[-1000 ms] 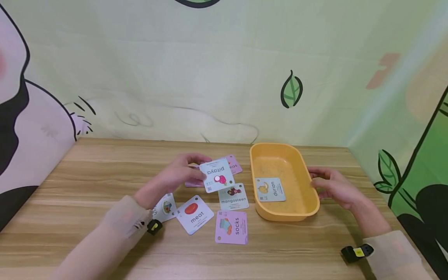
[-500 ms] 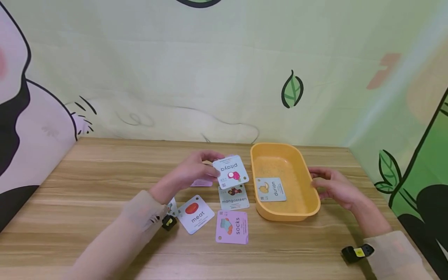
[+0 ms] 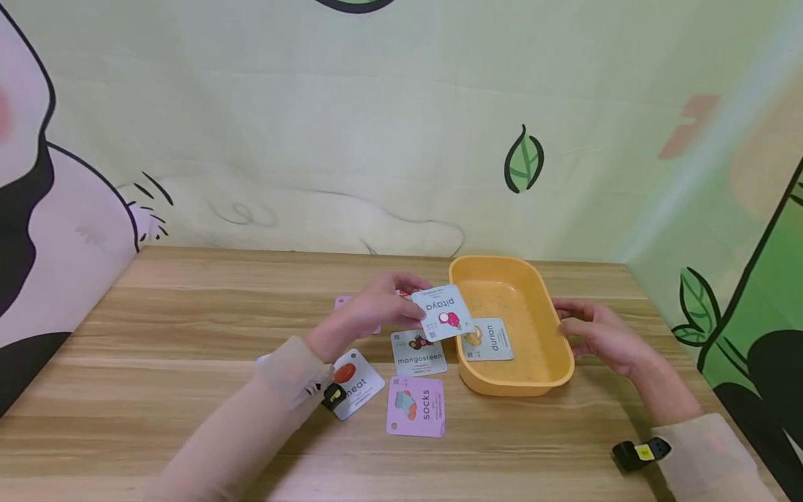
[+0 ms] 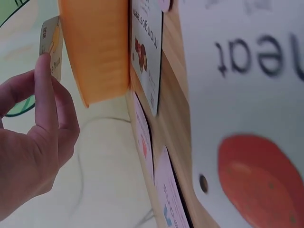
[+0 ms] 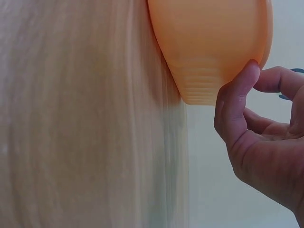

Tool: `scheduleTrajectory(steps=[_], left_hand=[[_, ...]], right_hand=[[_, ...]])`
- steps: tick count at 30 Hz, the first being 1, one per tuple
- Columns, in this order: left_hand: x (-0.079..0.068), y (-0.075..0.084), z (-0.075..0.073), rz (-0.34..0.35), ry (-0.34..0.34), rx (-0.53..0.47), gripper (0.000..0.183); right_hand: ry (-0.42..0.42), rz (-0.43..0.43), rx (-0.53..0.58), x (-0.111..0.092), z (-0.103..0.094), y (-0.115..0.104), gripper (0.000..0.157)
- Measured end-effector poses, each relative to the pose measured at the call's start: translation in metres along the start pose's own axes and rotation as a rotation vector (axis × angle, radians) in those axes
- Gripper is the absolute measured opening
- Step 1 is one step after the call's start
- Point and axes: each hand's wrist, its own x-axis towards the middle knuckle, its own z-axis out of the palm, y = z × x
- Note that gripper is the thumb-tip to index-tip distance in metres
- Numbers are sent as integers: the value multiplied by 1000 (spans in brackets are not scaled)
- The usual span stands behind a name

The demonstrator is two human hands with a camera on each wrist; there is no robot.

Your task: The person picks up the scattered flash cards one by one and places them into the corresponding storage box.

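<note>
My left hand point(image 3: 383, 307) pinches a light blue pitaya card point(image 3: 444, 314) by its left edge, held over the left rim of a yellow plastic basin point(image 3: 527, 362). In the left wrist view, the side of the held card point(image 4: 56, 35) facing that camera bears a partly hidden word ending in "efruit". Inside the basin lies a durian card point(image 3: 495, 339). My right hand point(image 3: 605, 338) holds the basin at its right rim, with thumb and bent fingers against it. A mangosteen card point(image 3: 419, 354) lies on the table below the held card.
A purple socks card point(image 3: 415, 408) and a meat card point(image 3: 364, 394) lie near the front of the wooden table point(image 3: 157, 335). The left sleeve covers part of the meat card. Partly hidden purple cards lie behind the left hand. A printed cloth wall point(image 3: 314, 139) stands behind.
My left hand has moved right with the pitaya card, from above the other cards to the basin's left rim. The right hand and the basin have stayed put.
</note>
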Motion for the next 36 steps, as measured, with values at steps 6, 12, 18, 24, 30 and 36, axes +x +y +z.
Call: scheduleTrajectory(steps=[6, 12, 18, 24, 30, 36], left_hand=[[7, 3, 11, 8, -9, 17, 48], [12, 6, 23, 8, -15, 30, 49], [16, 9, 35, 2, -1, 37, 49], [20, 6, 42, 30, 7, 146, 40], [19, 5, 41, 67, 15, 284, 35], [18, 5, 38, 60, 19, 322, 35]], right_hand=[[5, 2, -5, 0, 0, 0, 64], [7, 5, -9, 0, -1, 0, 64], [11, 14, -11, 0, 0, -1, 64], [8, 9, -11, 0, 0, -1, 64], [1, -3, -3, 0, 0, 1, 63], [5, -4, 4, 0, -1, 1, 63]])
